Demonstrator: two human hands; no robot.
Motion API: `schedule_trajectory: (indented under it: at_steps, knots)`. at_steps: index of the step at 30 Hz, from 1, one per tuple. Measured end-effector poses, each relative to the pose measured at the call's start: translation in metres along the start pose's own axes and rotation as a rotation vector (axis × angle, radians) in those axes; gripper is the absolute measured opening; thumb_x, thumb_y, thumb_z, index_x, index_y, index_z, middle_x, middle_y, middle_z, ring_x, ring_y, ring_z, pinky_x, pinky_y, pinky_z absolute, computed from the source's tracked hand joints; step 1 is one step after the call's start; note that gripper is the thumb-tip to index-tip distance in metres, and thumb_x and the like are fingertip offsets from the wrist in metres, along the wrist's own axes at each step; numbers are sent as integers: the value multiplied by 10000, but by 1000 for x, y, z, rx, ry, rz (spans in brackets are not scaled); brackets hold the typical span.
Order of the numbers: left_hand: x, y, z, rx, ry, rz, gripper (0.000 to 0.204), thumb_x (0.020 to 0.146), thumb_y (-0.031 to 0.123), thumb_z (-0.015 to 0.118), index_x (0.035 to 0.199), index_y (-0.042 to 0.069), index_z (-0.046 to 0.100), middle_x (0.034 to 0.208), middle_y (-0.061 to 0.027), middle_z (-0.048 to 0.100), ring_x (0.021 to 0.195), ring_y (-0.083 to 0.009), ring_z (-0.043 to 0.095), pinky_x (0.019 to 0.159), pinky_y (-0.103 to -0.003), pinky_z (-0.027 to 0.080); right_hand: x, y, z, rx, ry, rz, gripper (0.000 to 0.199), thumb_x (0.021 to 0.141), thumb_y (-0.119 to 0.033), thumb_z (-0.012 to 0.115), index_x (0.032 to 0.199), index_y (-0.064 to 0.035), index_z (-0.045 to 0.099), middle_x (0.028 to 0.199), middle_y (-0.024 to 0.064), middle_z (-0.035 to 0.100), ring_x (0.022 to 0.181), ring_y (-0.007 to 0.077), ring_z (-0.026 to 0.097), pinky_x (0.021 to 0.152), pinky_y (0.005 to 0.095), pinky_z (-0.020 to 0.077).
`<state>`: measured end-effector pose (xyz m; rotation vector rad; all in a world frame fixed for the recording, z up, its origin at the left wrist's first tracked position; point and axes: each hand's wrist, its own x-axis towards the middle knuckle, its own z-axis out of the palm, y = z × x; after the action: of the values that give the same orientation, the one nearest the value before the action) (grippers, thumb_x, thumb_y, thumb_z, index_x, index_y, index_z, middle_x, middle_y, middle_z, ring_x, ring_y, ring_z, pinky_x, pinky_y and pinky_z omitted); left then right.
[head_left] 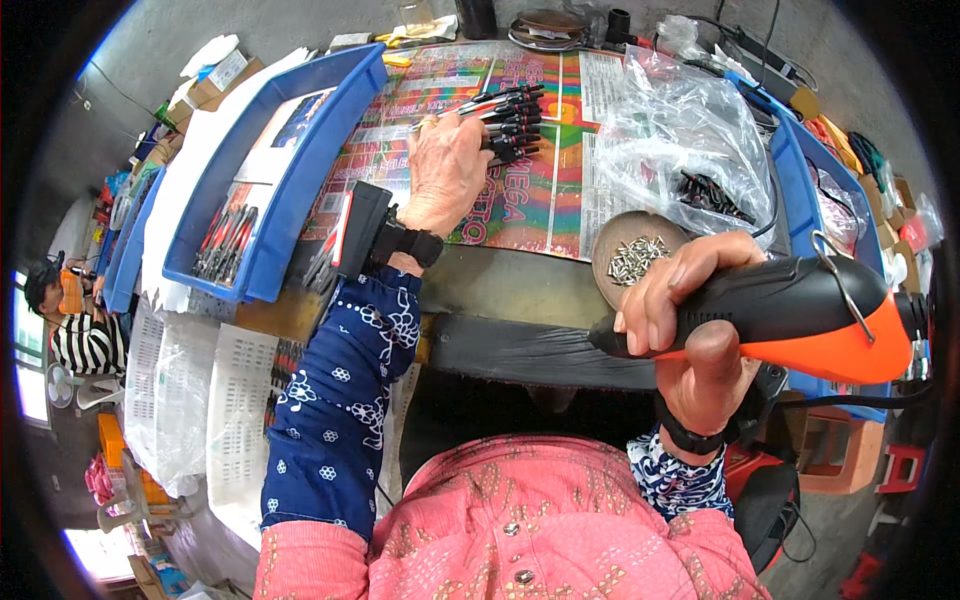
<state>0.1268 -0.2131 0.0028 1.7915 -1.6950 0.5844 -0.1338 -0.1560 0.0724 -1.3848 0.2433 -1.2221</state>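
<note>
My right hand (690, 310) is wrapped round a black and orange electric screwdriver (800, 310), its tapered tip pointing left and a wire hanging hook at its back end. Across the bench, my left hand (448, 165) has its fingers curled over the near end of a row of slim black pen-shaped pieces (518, 115) with some red on them. The row lies on a colourful printed sheet (540, 200); its left part is hidden under the hand. Close to the screwdriver's tip sits a round dish (606, 250) of small silvery metal pieces (638, 262).
A long blue bin (320, 165) holding similar pen-shaped pieces stands left. On the right lies a clear plastic bag (665, 125) with dark parts, beside another blue bin (800, 150). A cable (860, 402) trails right. A person (85, 335) in stripes is at far left.
</note>
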Motion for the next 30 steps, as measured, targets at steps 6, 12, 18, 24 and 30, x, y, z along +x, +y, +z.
schedule_trajectory:
  at_steps: [6,12,18,24,30]
  knots:
    - [-4,13,-26,-214,62,-16,180,786,94,643,874,36,497,714,-187,605,753,-388,604,580,-461,456,-4,-8,7,-64,-56,-10,530,820,-478,659,957,-26,420,643,24,453,530,120,475,562,276,425]
    - [-43,56,-88,-536,-5,-142,192,786,97,667,935,-12,615,712,-128,625,623,-225,608,563,-326,466,-10,-16,17,-86,-91,-5,538,817,-520,641,968,-51,426,654,12,454,529,119,467,579,289,422]
    - [-105,96,-145,-1114,-402,-680,191,809,22,643,967,-38,553,701,-46,609,520,-56,561,413,-172,399,-16,-19,26,-101,-138,-11,545,821,-535,626,982,-54,426,661,10,457,543,120,473,596,293,424]
    - [-152,108,-155,-1522,-447,-964,189,891,75,592,1038,-17,515,798,-79,649,570,-66,572,432,-151,366,-19,-23,35,-155,-231,-11,548,823,-539,623,995,-56,430,675,10,464,556,121,481,608,294,424]
    - [-169,113,-146,-1621,-418,-1220,125,910,112,572,981,15,539,790,-76,630,575,-87,551,476,-187,417,-21,-23,48,-199,-288,38,571,816,-574,610,1007,-65,435,680,6,473,564,121,486,616,296,420]
